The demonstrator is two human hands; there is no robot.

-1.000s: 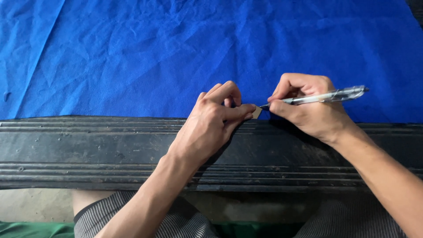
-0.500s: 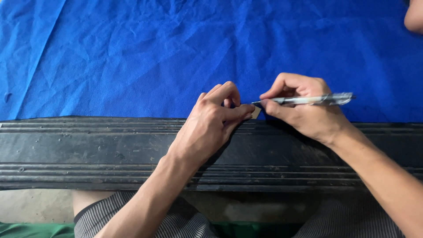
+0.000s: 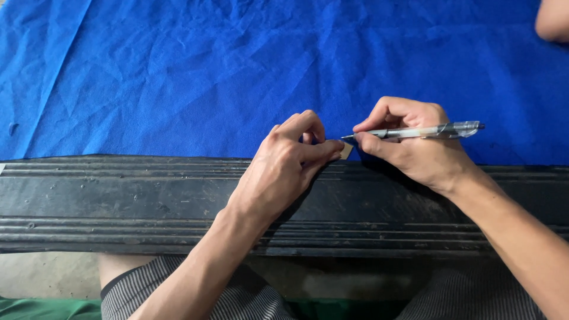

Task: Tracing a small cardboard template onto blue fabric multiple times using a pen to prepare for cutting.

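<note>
My left hand [image 3: 290, 163] rests on the dark rail at the near edge of the blue cloth, fingers curled, pinching a small pale tan piece [image 3: 346, 150] against the cloth's edge. My right hand [image 3: 415, 148] holds a clear pen [image 3: 427, 131] lying almost level, its tip pointing left and touching down just above the small piece. Most of the piece is hidden under my left fingers.
A wrinkled blue cloth [image 3: 237, 71] covers the table surface beyond my hands. A black ribbed rail [image 3: 118, 201] runs across the near edge. Another person's hand or arm [image 3: 554, 21] shows at the top right corner. My striped shorts [image 3: 148, 290] show below.
The pen has tilted flatter and its tip has shifted slightly left toward the small piece. Another person's hand has appeared at the top right. My left hand has stayed put.
</note>
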